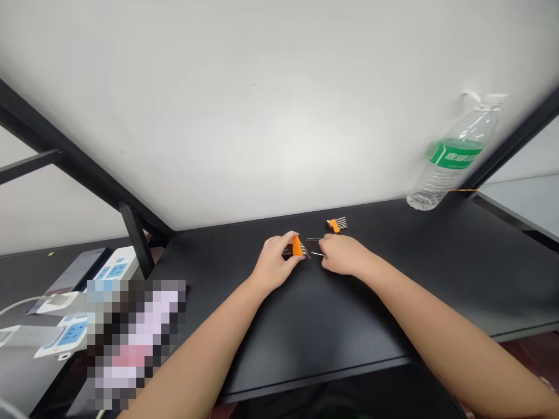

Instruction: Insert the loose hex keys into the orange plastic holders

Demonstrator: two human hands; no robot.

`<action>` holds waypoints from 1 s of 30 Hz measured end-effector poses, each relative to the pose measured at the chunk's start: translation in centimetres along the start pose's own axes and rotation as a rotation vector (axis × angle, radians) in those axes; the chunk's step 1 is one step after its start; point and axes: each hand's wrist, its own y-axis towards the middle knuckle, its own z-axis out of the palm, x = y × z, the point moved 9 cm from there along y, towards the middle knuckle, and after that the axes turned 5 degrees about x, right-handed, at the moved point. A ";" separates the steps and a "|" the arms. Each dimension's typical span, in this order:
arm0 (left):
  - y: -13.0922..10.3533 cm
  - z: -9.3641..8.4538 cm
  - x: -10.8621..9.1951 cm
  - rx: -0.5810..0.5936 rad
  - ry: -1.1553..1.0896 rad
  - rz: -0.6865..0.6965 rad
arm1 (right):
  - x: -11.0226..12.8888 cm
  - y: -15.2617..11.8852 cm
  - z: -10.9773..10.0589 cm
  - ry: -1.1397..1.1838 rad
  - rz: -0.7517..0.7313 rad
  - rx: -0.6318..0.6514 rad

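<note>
Above the middle of the black desk [314, 331], the left hand [275, 262] pinches an orange holder [297, 247] by opposite edges, a grip that seems to leave its metal pieces uncovered toward the right. The right hand [343, 254], curled closed, holds thin metal rods [317, 254] with their ends pointing at that holder, probably for alignment; a second orange holder [334, 226] lies just beyond, apparently within easy reach.

Room over black tabletop [314, 326] between forearms [231, 320], orange holder [334, 225] ahead, wall [283, 128] behind it, bottle [456, 154] blocking far right
</note>
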 end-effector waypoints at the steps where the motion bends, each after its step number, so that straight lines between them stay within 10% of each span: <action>1: 0.0 0.0 0.1 -0.001 0.002 -0.005 | 0.1 -0.1 0.0 -0.003 0.003 0.005; 30: 0.0 -0.4 -0.5 -0.019 0.027 0.021 | 1.7 -2.0 -4.6 0.272 -0.292 -0.456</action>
